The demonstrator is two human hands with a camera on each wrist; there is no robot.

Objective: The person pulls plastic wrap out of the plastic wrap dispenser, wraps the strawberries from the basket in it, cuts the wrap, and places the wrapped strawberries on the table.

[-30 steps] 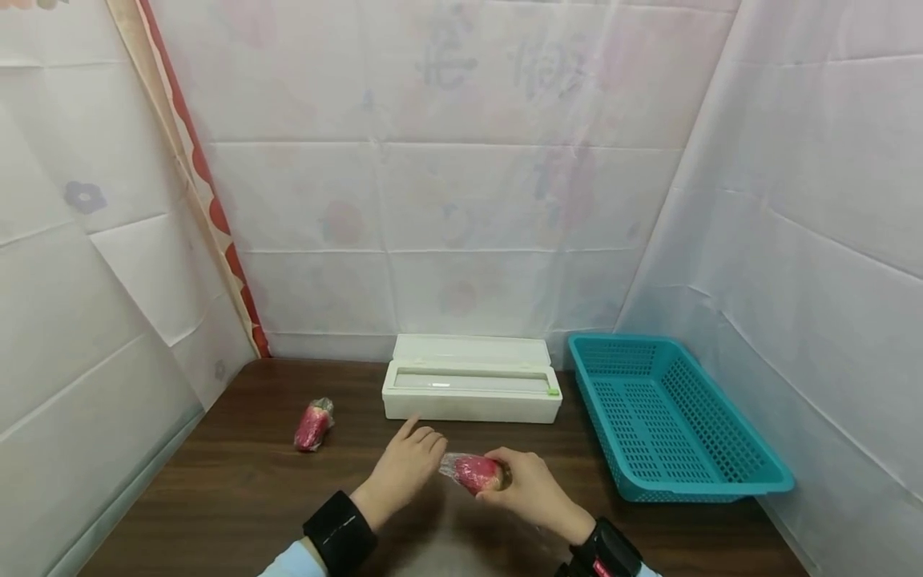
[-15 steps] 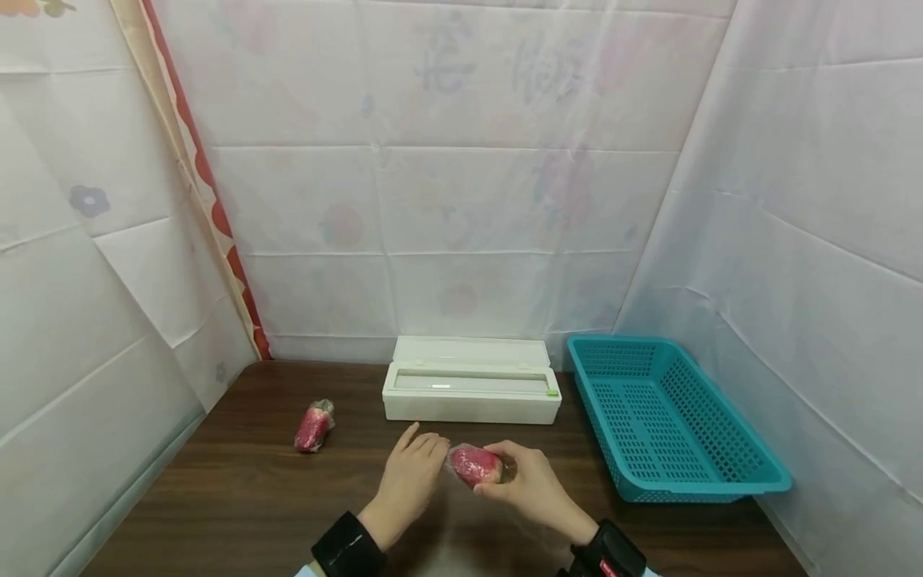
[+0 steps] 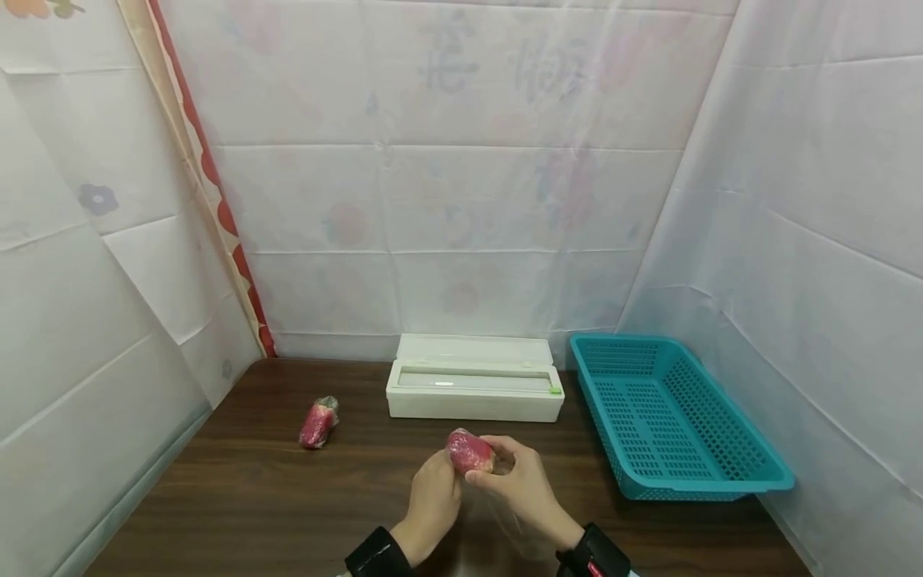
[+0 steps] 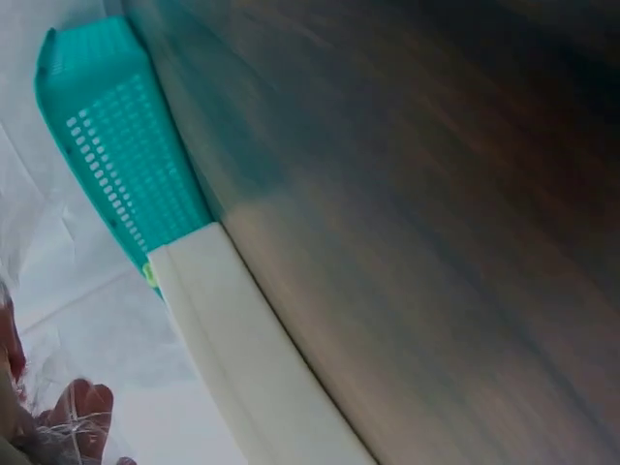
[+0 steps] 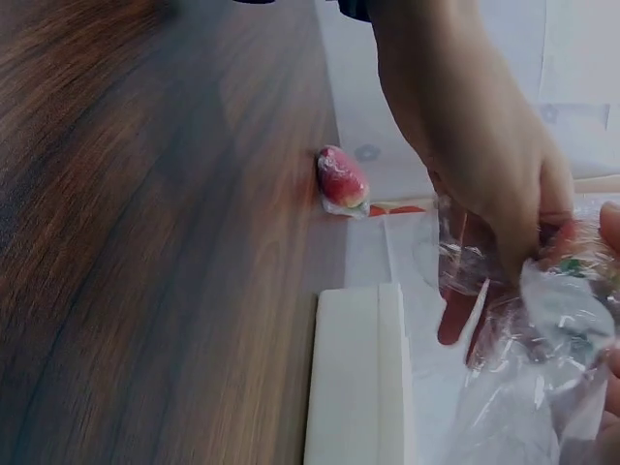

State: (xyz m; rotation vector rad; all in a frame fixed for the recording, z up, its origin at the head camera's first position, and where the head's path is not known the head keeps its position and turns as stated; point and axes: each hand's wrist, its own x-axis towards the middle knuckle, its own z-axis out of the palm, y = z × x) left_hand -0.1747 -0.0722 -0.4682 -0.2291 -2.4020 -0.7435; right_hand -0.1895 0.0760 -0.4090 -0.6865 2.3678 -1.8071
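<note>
Near the middle of the table's front, a red fruit (image 3: 469, 451) wrapped in clear cling film is held above the surface. My right hand (image 3: 525, 485) grips its paler end between thumb and fingers. At the opposite side my left hand (image 3: 436, 494) has its fingers curled in against the wrapped fruit, pinching the film; its fingertips are partly hidden. Loose cling film (image 5: 538, 378) hangs crumpled beneath the hands in the right wrist view. A second wrapped red fruit (image 3: 318, 423) lies on the table to the left.
A white cling film dispenser (image 3: 476, 407) with a raised lid and green slider stands at the back. To its right is a turquoise perforated basket (image 3: 710, 487). White cloth (image 3: 461, 200) encloses the dark wooden table (image 3: 238, 497) behind and at both sides.
My left hand has turned and moved right, its raised index finger now folded in by the fruit. The held fruit has risen slightly and tilted, and its film end is now tucked at the left hand.
</note>
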